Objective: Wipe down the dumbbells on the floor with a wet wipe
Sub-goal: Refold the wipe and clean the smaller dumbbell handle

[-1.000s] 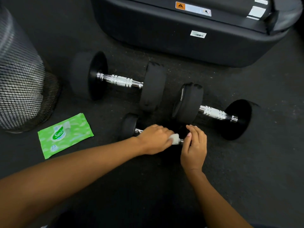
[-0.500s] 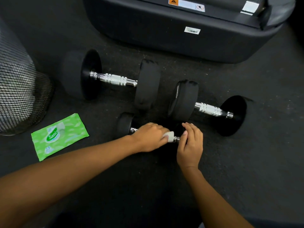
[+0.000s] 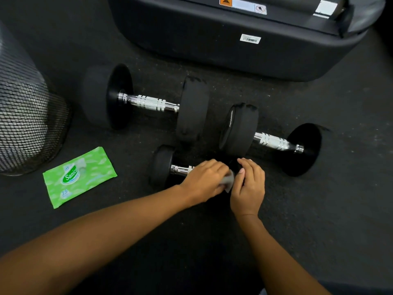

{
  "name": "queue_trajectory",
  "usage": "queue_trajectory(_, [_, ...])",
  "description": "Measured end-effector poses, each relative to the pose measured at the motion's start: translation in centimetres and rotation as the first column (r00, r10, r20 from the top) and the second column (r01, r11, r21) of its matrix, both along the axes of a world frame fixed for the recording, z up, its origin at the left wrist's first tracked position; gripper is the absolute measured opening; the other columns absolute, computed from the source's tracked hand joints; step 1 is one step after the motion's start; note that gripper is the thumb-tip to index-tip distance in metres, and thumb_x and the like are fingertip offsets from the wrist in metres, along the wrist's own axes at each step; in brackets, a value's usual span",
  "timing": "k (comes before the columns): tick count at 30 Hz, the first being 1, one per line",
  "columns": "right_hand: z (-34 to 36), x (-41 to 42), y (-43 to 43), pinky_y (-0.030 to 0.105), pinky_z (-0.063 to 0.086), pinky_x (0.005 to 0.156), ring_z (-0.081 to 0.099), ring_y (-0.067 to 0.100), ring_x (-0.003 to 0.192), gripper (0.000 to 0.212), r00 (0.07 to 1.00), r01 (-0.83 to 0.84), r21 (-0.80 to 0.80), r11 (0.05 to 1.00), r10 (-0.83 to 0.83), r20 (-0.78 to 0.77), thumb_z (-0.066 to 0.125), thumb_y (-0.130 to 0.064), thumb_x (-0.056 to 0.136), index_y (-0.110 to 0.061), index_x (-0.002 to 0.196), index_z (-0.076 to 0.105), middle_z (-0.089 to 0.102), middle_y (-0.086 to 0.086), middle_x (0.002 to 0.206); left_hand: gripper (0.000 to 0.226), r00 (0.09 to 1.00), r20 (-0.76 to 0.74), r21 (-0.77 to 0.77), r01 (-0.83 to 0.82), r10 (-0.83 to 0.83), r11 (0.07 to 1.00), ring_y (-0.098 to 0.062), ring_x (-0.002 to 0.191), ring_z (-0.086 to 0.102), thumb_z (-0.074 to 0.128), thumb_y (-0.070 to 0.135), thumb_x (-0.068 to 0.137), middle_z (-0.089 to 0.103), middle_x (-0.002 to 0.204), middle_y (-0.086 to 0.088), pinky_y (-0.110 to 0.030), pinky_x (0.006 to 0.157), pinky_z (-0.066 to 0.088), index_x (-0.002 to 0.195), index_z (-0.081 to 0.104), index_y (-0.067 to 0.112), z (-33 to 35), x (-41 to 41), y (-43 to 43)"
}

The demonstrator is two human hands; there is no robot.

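Observation:
Three black dumbbells with chrome handles lie on the dark floor. A large dumbbell [image 3: 148,102] is at the back left, a second one [image 3: 270,141] at the right. The small dumbbell [image 3: 162,165] lies nearest me. My left hand [image 3: 204,177] presses a white wet wipe [image 3: 228,180] around the right part of its chrome handle. My right hand [image 3: 247,186] rests curled over the small dumbbell's right head, which it hides. The two hands almost touch at the wipe.
A green pack of wet wipes [image 3: 79,176] lies flat on the floor at the left. A black mesh bin [image 3: 27,116] stands at the far left. A big black machine base [image 3: 234,39] fills the back.
My left hand has slid the wipe to the right along the small dumbbell's handle, closing the gap to my right hand. The camera view has shifted slightly.

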State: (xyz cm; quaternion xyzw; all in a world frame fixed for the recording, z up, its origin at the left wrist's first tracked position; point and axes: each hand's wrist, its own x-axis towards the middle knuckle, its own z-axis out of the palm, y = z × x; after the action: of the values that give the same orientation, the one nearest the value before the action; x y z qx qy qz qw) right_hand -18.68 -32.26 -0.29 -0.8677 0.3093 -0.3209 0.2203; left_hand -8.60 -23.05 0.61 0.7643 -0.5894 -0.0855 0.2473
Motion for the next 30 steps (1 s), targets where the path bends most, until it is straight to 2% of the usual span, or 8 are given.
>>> queue_trajectory(4, [-0.1, -0.2, 0.0, 0.031, 0.039, 0.095, 0.048, 0.016, 0.111, 0.036, 1.000, -0.002, 0.001, 1.000, 0.002, 0.000, 0.035, -0.018, 0.093, -0.003, 0.110, 0.062, 0.063, 0.011, 0.110, 0.025, 0.997, -0.073, -0.050, 0.000, -0.004, 0.999, -0.024, 0.083, 0.057, 0.073, 0.009, 0.069, 0.061, 0.089, -0.006, -0.029, 0.075, 0.043, 0.090, 0.059, 0.007, 0.0, -0.1, 0.2])
queue_trajectory(8, [0.0, -0.1, 0.0, 0.031, 0.040, 0.095, 0.048, 0.015, 0.110, 0.035, 1.000, 0.003, 0.002, 1.000, -0.003, 0.005, 0.035, -0.017, 0.093, -0.003, 0.109, 0.063, 0.063, 0.010, 0.110, 0.028, 0.997, -0.050, -0.036, 0.054, -0.056, 0.998, -0.022, 0.089, 0.057, 0.074, 0.010, 0.071, 0.062, 0.099, -0.007, -0.029, 0.082, 0.037, 0.095, 0.060, 0.006, 0.1, 1.4, 1.7])
queue_trajectory(16, [-0.1, 0.0, 0.0, 0.033, 0.041, 0.094, 0.049, 0.015, 0.109, 0.035, 1.000, 0.007, -0.016, 1.000, -0.007, 0.019, 0.035, -0.017, 0.093, -0.003, 0.107, 0.064, 0.063, 0.010, 0.109, 0.029, 0.998, -0.058, -0.028, -0.006, 0.004, 1.000, -0.028, 0.086, 0.061, 0.072, 0.003, 0.064, 0.064, 0.092, -0.011, -0.031, 0.082, 0.037, 0.092, 0.062, 0.002, 0.1, -0.9, -0.1])
queue_trajectory(19, [0.0, 0.0, 0.0, 0.031, 0.040, 0.094, 0.049, 0.015, 0.109, 0.035, 1.000, 0.002, -0.010, 1.000, -0.002, 0.015, 0.035, -0.017, 0.093, -0.003, 0.108, 0.063, 0.063, 0.010, 0.109, 0.025, 0.997, -0.008, -0.052, 0.076, -0.077, 0.996, -0.025, 0.089, 0.061, 0.070, 0.007, 0.071, 0.066, 0.097, -0.010, -0.028, 0.082, 0.042, 0.095, 0.066, 0.004, 0.0, 0.1, 0.6])
queue_trajectory(22, [-0.1, 0.0, 0.0, 0.030, 0.040, 0.094, 0.048, 0.014, 0.109, 0.035, 1.000, 0.004, -0.008, 1.000, -0.004, 0.013, 0.035, -0.017, 0.093, -0.004, 0.108, 0.063, 0.063, 0.009, 0.109, 0.029, 0.979, 0.102, -0.049, 0.180, -0.174, 0.983, -0.023, 0.098, 0.060, 0.051, 0.016, 0.082, 0.066, 0.106, -0.009, -0.030, 0.088, 0.046, 0.104, 0.067, 0.006, -0.3, 1.0, 1.5])
queue_trajectory(25, [-0.1, 0.0, -0.1, 0.032, 0.041, 0.093, 0.049, 0.015, 0.109, 0.035, 1.000, 0.007, -0.018, 1.000, -0.006, 0.021, 0.036, -0.017, 0.093, -0.003, 0.107, 0.064, 0.063, 0.010, 0.108, 0.031, 0.961, 0.192, -0.063, 0.213, -0.198, 0.975, -0.026, 0.100, 0.061, 0.047, 0.016, 0.089, 0.065, 0.110, -0.011, -0.032, 0.090, 0.046, 0.110, 0.067, 0.004, -0.8, 0.7, 1.4])
queue_trajectory(29, [-0.1, 0.0, 0.0, 0.029, 0.040, 0.094, 0.049, 0.015, 0.109, 0.035, 1.000, 0.008, -0.016, 1.000, -0.007, 0.023, 0.036, -0.017, 0.093, -0.003, 0.107, 0.064, 0.064, 0.010, 0.108, 0.030, 0.966, 0.206, -0.045, 0.168, -0.156, 0.985, -0.026, 0.100, 0.061, 0.063, 0.013, 0.084, 0.065, 0.112, -0.011, -0.033, 0.090, 0.048, 0.113, 0.065, 0.004, -1.1, 0.7, 1.3])
queue_trajectory(30, [0.0, 0.0, 0.0, 0.029, 0.040, 0.094, 0.049, 0.015, 0.109, 0.035, 1.000, 0.009, -0.015, 1.000, -0.008, 0.023, 0.036, -0.017, 0.092, -0.003, 0.107, 0.064, 0.064, 0.010, 0.108, 0.034, 0.979, 0.161, -0.001, 0.125, -0.123, 0.992, -0.025, 0.101, 0.060, 0.066, 0.016, 0.083, 0.065, 0.113, -0.011, -0.033, 0.090, 0.048, 0.115, 0.063, 0.004, -0.6, 0.6, 1.2])
